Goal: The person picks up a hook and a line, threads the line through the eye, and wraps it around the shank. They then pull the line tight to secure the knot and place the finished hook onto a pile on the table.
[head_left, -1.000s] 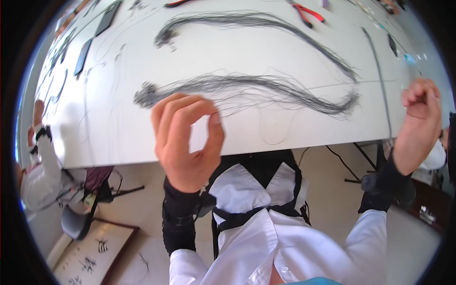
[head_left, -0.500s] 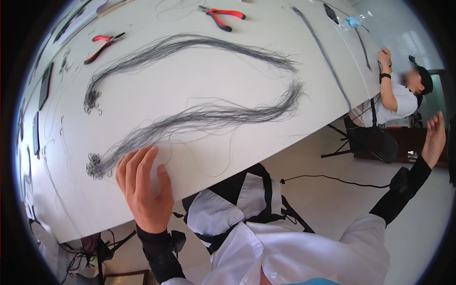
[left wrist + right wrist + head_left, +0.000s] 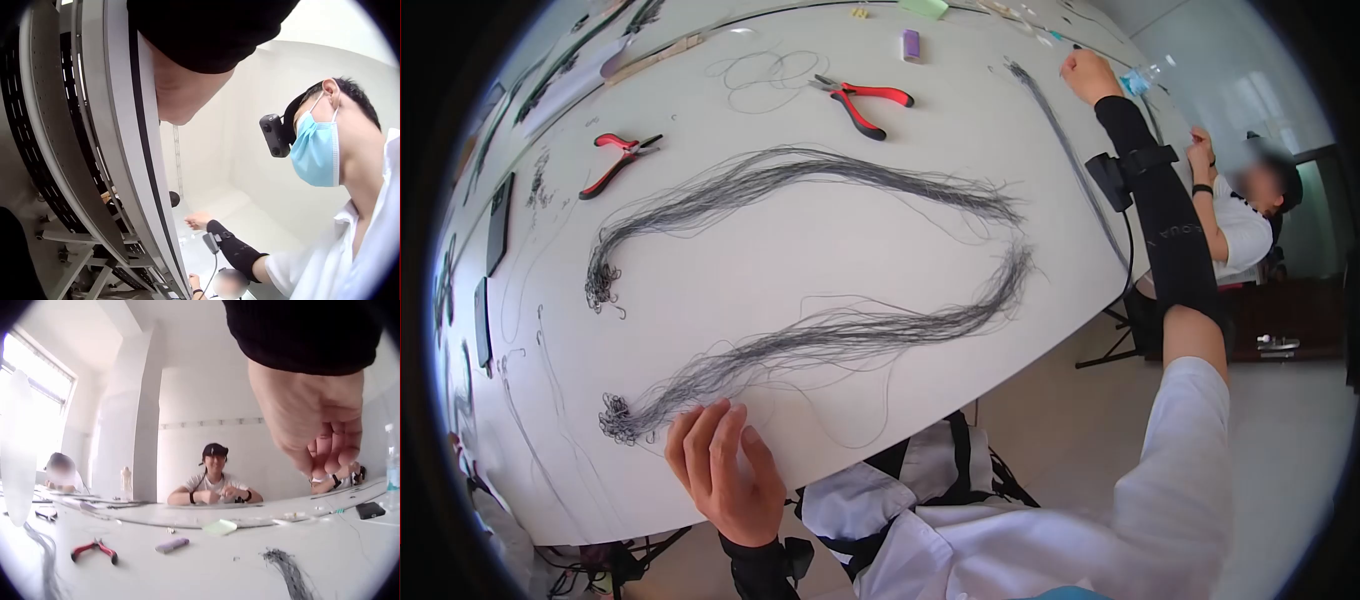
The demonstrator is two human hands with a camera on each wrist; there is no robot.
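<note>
Two long bundles of thin, wire-like dark strands lie on the white table [image 3: 820, 265] in the head view. Curled loops gather at the left end of both the nearer bundle [image 3: 800, 340] and the farther bundle [image 3: 800, 165]. My left hand [image 3: 725, 475] rests at the table's near edge, fingers loosely bent beside the nearer bundle's looped end, nothing in them. Stretched far out to the right, my right hand [image 3: 1090, 77] hovers near a narrow grey bundle [image 3: 1060, 130]. Its fingers [image 3: 337, 447] are loosely curled, with no object showing in the right wrist view.
Two red-handled pliers [image 3: 868, 105] [image 3: 615, 165] lie beyond the bundles. A purple-and-white block [image 3: 911, 46], a plastic bottle [image 3: 1145, 77] and dark phones [image 3: 500, 225] are farther out. Another person [image 3: 1250, 200] sits at the right; more people sit across the table.
My right arm has swung from beside the table, at the right, up and forward over its far right part. My left hand has come down to the table beside the looped end. The head view has turned.
</note>
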